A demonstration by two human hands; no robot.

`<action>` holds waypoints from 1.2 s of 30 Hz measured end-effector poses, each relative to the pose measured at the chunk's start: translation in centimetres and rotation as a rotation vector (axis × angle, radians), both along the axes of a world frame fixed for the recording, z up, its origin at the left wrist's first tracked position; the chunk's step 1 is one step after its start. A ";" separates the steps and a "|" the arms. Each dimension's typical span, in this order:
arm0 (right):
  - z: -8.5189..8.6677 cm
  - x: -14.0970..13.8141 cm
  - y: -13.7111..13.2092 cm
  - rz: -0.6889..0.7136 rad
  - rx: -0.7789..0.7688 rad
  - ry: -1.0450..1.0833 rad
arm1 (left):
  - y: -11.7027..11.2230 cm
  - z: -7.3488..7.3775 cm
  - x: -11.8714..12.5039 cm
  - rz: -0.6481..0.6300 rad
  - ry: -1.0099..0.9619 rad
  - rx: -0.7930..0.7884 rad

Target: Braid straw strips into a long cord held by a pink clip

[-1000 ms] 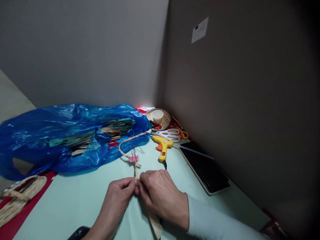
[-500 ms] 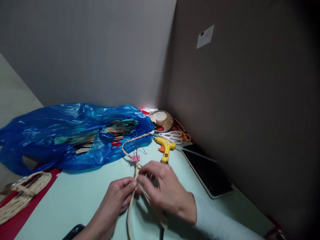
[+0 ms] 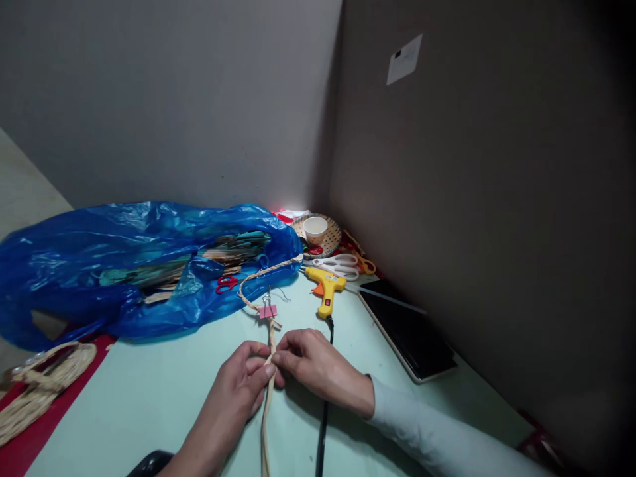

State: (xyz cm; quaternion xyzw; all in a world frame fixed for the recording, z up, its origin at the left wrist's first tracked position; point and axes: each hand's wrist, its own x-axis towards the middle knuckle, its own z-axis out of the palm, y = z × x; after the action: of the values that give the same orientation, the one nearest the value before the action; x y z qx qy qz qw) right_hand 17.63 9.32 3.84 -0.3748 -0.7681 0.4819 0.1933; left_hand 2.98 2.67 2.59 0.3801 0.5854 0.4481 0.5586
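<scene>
A pale braided straw cord (image 3: 272, 334) runs toward me from a pink binder clip (image 3: 268, 311). My left hand (image 3: 243, 381) pinches the braid from the left, thumb on top. From the right, my right hand (image 3: 311, 361) pinches the same spot between thumb and forefinger, close to the left fingertips. Loose flat straw strands (image 3: 266, 430) hang below the fingers to the bottom of the view. Beyond the clip the finished braid (image 3: 243, 291) curves left, then up to the right over the edge of a blue plastic bag.
The blue bag (image 3: 124, 232) holds bundled straw and red scissors (image 3: 226, 283). A yellow glue gun (image 3: 325, 288), white-handled scissors (image 3: 342, 266), a woven tray (image 3: 330, 238) with a white cup (image 3: 315, 228) and a dark tablet (image 3: 402, 331) lie ahead right. A woven straw piece (image 3: 44, 391) lies left.
My right hand has lowered and closed in beside my left fingertips. The strand it held out to the right now hangs down with the other. The view has shifted slightly.
</scene>
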 end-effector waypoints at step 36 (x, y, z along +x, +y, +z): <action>-0.7 0.2 -0.4 -0.005 -0.594 0.477 | 0.4 1.6 -0.3 -0.176 0.003 -0.026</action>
State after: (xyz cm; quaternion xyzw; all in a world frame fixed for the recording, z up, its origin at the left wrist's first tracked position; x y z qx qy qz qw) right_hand 17.81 8.90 3.18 -0.2937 -0.5274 0.7567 0.2508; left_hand 2.64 3.11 4.18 0.4232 0.5564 0.3891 0.5999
